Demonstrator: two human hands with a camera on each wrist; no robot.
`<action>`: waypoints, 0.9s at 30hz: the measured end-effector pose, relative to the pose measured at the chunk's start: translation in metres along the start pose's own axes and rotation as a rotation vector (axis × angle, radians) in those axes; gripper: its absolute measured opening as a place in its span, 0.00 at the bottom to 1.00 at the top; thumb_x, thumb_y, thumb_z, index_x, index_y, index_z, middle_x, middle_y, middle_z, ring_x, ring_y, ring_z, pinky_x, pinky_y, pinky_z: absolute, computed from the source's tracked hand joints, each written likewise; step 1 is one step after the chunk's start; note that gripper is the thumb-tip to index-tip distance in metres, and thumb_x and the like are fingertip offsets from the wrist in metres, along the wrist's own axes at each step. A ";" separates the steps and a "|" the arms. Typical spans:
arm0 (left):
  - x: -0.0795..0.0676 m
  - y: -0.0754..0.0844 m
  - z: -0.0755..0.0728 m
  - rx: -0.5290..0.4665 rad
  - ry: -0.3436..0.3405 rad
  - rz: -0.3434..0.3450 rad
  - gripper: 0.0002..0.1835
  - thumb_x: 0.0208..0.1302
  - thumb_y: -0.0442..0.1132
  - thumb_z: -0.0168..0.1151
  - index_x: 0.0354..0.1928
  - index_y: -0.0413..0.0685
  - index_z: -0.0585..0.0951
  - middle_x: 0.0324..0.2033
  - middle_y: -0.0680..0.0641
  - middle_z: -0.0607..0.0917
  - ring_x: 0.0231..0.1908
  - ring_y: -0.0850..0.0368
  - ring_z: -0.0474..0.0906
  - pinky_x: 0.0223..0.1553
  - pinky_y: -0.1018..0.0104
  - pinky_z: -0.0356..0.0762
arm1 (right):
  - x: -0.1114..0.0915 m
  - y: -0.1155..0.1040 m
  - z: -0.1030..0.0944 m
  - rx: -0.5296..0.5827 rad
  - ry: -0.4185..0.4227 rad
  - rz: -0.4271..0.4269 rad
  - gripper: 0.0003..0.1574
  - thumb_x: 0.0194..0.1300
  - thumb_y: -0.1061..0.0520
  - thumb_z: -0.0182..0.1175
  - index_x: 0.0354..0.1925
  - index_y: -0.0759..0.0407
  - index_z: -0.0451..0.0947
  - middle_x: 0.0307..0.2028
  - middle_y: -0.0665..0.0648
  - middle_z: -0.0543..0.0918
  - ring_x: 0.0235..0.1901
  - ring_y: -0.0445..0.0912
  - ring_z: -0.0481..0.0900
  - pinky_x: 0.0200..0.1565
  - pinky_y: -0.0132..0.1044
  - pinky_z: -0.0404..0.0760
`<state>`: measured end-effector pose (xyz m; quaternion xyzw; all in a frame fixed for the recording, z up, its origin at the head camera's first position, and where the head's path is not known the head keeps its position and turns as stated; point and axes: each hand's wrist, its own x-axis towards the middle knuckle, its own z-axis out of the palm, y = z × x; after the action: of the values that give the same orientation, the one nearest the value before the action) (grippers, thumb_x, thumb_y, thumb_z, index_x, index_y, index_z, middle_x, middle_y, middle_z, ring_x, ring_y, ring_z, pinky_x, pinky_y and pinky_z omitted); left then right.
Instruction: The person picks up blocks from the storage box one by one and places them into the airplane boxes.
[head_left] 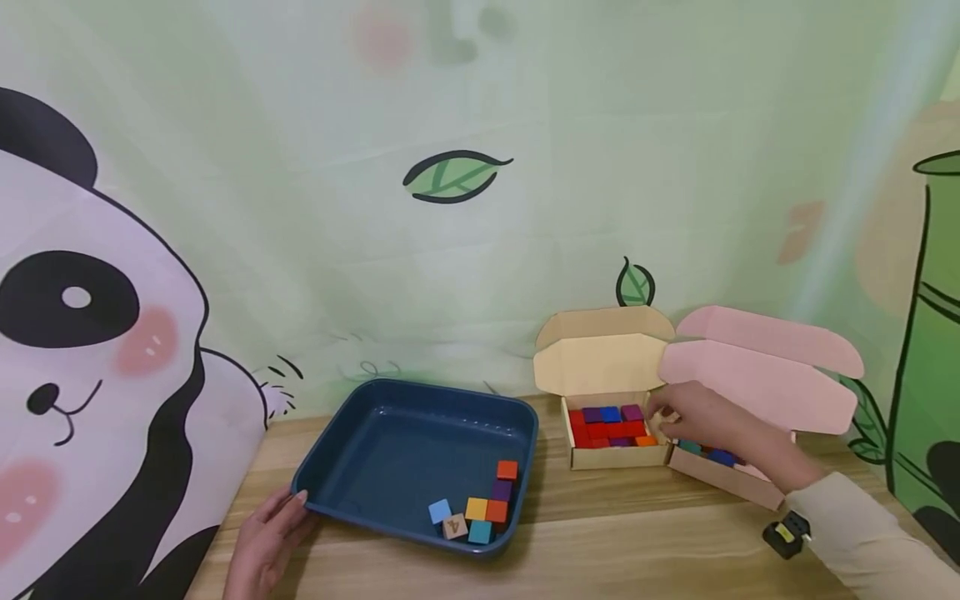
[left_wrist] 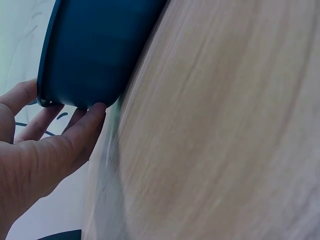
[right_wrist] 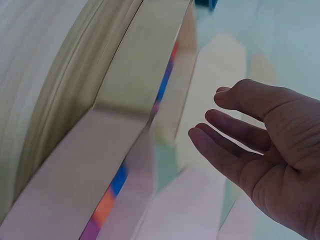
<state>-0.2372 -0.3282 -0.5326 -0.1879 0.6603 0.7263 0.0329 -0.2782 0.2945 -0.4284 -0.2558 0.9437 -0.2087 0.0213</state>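
My left hand touches the near left corner of a dark blue tray. In the left wrist view, its fingertips rest against the tray's outer wall and rim. Several coloured cubes sit in the tray's near right corner, among them a yellow cube, a teal cube and a bare wooden cube marked 4. My right hand hovers where two lidded boxes meet, its fingers loosely bent. Nothing shows between those fingers in the right wrist view.
The cream box holds mostly red cubes, with purple, blue and orange ones. Beside it the pink box stands angled, cubes partly hidden by my arm. Both lids stand raised before a printed cloth backdrop. Everything stands on a wooden table.
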 end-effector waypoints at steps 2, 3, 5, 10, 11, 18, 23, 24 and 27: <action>0.000 -0.001 0.000 -0.001 -0.001 -0.001 0.41 0.75 0.42 0.61 0.78 0.34 0.52 0.72 0.35 0.63 0.42 0.69 0.82 0.59 0.58 0.80 | 0.010 -0.016 0.004 -0.009 -0.009 -0.025 0.11 0.59 0.68 0.67 0.40 0.56 0.85 0.38 0.53 0.86 0.37 0.49 0.82 0.37 0.35 0.87; 0.000 -0.001 0.000 -0.001 0.000 -0.001 0.41 0.75 0.42 0.61 0.78 0.34 0.52 0.72 0.34 0.62 0.42 0.69 0.82 0.60 0.58 0.80 | 0.014 -0.023 0.006 -0.013 -0.010 -0.045 0.12 0.58 0.68 0.67 0.39 0.55 0.85 0.37 0.53 0.85 0.36 0.47 0.80 0.35 0.33 0.85; 0.000 -0.001 0.001 -0.002 0.002 0.001 0.41 0.74 0.42 0.61 0.78 0.34 0.52 0.72 0.34 0.62 0.42 0.69 0.82 0.60 0.58 0.80 | 0.024 -0.037 0.011 -0.025 -0.007 -0.110 0.12 0.58 0.69 0.67 0.38 0.55 0.84 0.36 0.51 0.84 0.34 0.44 0.77 0.34 0.31 0.81; 0.000 -0.002 0.001 -0.009 0.004 0.016 0.41 0.73 0.41 0.63 0.78 0.33 0.53 0.67 0.39 0.71 0.42 0.69 0.82 0.58 0.60 0.81 | 0.047 -0.067 0.023 -0.032 0.017 -0.279 0.12 0.58 0.69 0.65 0.39 0.56 0.84 0.34 0.51 0.84 0.32 0.45 0.77 0.35 0.31 0.80; 0.000 -0.002 0.000 -0.014 0.007 0.019 0.41 0.73 0.41 0.63 0.78 0.33 0.54 0.64 0.42 0.74 0.42 0.68 0.82 0.57 0.61 0.82 | 0.052 -0.074 0.025 -0.034 0.013 -0.289 0.12 0.58 0.68 0.65 0.39 0.55 0.84 0.35 0.51 0.84 0.33 0.44 0.77 0.35 0.31 0.80; -0.002 -0.001 -0.002 -0.044 0.030 0.025 0.39 0.71 0.39 0.65 0.77 0.37 0.57 0.53 0.53 0.80 0.43 0.69 0.83 0.56 0.62 0.82 | 0.093 -0.121 0.042 0.004 -0.076 -0.296 0.11 0.65 0.64 0.67 0.45 0.55 0.86 0.44 0.53 0.87 0.43 0.47 0.82 0.43 0.31 0.85; -0.003 -0.003 -0.002 -0.036 0.019 0.023 0.41 0.72 0.40 0.64 0.78 0.35 0.55 0.58 0.48 0.78 0.42 0.69 0.82 0.55 0.64 0.83 | 0.120 -0.157 0.061 -0.033 -0.182 -0.370 0.11 0.68 0.61 0.66 0.49 0.55 0.85 0.47 0.53 0.87 0.45 0.46 0.82 0.47 0.30 0.83; -0.003 -0.003 -0.002 -0.043 0.020 0.024 0.40 0.71 0.39 0.65 0.77 0.36 0.57 0.55 0.50 0.79 0.42 0.69 0.82 0.54 0.64 0.83 | 0.125 -0.165 0.065 -0.042 -0.206 -0.386 0.12 0.68 0.61 0.66 0.49 0.55 0.85 0.47 0.53 0.87 0.46 0.47 0.82 0.48 0.29 0.83; -0.003 -0.003 -0.004 -0.084 0.017 0.039 0.28 0.70 0.38 0.67 0.69 0.48 0.70 0.45 0.58 0.83 0.43 0.68 0.83 0.54 0.64 0.84 | 0.139 -0.190 0.077 -0.062 -0.260 -0.420 0.12 0.69 0.60 0.66 0.51 0.54 0.85 0.48 0.52 0.87 0.47 0.44 0.82 0.49 0.26 0.81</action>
<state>-0.2327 -0.3306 -0.5349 -0.1823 0.6332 0.7522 0.0050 -0.2975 0.0484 -0.4125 -0.4718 0.8650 -0.1448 0.0909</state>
